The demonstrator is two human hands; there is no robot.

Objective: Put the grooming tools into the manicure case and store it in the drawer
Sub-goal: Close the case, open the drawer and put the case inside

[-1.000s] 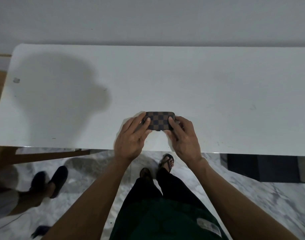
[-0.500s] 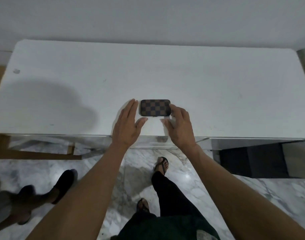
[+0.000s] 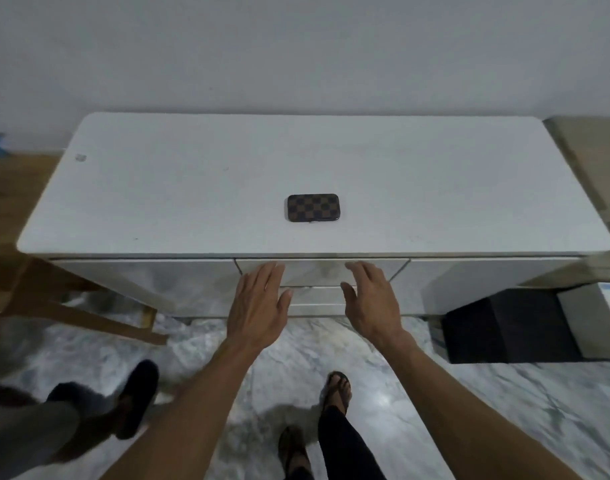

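The manicure case, brown with a dark checker pattern, lies closed and flat on the white table top, near the middle of its front edge. Nothing touches it. Below the edge, my left hand and my right hand are spread open, palms facing each other, in front of the glossy white middle drawer front. Both hands hold nothing. The drawer looks closed. No loose grooming tools are in view.
A wooden chair or stool leg stands at the left under the table. Another person's legs and dark shoes are at the lower left. A dark box sits on the marble floor at the right. My own feet in sandals are below.
Both hands have let go of the case and dropped below the table edge to the drawer front. The view has pulled back, so the case now lies alone on the table.
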